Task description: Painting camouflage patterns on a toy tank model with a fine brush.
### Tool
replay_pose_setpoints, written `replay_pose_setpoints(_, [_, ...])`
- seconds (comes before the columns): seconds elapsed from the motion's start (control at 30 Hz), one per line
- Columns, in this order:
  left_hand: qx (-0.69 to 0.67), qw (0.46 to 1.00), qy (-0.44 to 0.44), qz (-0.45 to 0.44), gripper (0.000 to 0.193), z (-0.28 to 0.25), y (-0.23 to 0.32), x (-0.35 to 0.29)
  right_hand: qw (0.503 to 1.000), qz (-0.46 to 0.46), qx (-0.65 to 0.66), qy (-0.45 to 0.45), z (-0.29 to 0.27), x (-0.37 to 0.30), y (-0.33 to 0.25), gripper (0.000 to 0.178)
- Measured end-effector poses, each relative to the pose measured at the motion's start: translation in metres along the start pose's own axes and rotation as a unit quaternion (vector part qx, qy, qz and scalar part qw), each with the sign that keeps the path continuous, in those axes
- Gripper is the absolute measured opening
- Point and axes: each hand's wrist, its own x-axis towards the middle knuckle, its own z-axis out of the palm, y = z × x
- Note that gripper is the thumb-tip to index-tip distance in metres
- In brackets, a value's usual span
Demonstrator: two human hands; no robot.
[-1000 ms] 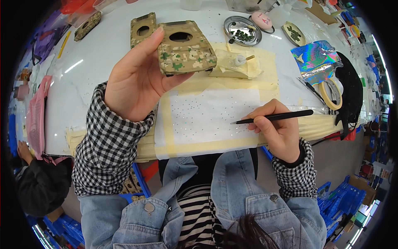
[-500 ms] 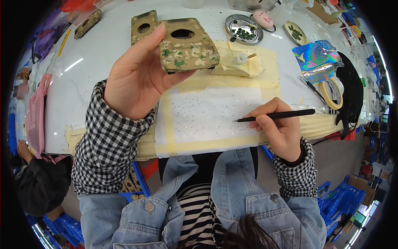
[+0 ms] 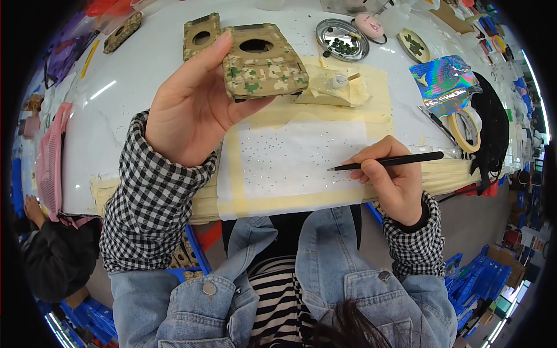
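Head view shows me my left hand closed around a camouflage phone case, held up above the white sheet: thumb along its near edge, fingers behind its left side. My right hand pinches black tweezers at the sheet's right edge, the tip pointing left just over the paper, which is dotted with tiny specks. Beyond the sheet's far edge a second camouflage case lies on the table, with a round metal dish farther right.
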Motion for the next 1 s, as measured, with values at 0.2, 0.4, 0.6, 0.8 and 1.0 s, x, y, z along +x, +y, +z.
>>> replay_pose_setpoints(0.2, [0.003,1.0,-0.003,0.0,0.049,-0.0005,0.0002,0.0001,1.0,0.003,-0.002,0.01,-0.0008,-0.0009,0.001,0.014])
replay_pose_setpoints(0.4, [0.007,1.0,0.002,-0.001,0.048,-0.0002,0.0003,-0.0002,1.0,0.002,0.007,0.011,-0.0004,-0.0008,0.0008,0.014])
replay_pose_setpoints(0.6, [0.003,1.0,-0.001,-0.005,0.048,-0.0005,0.0005,-0.0001,1.0,-0.001,0.008,0.013,0.0009,-0.0005,0.0003,0.013])
replay_pose_setpoints(0.8, [0.008,1.0,0.002,-0.003,0.048,0.0,0.0004,-0.0004,1.0,0.004,0.004,0.009,0.0008,-0.0005,-0.001,0.013])
replay_pose_setpoints(1.0, [0.0,1.0,-0.002,-0.001,0.048,0.0006,-0.0001,0.0003,1.0,0.001,0.001,0.007,0.0008,0.0,-0.0007,0.013])
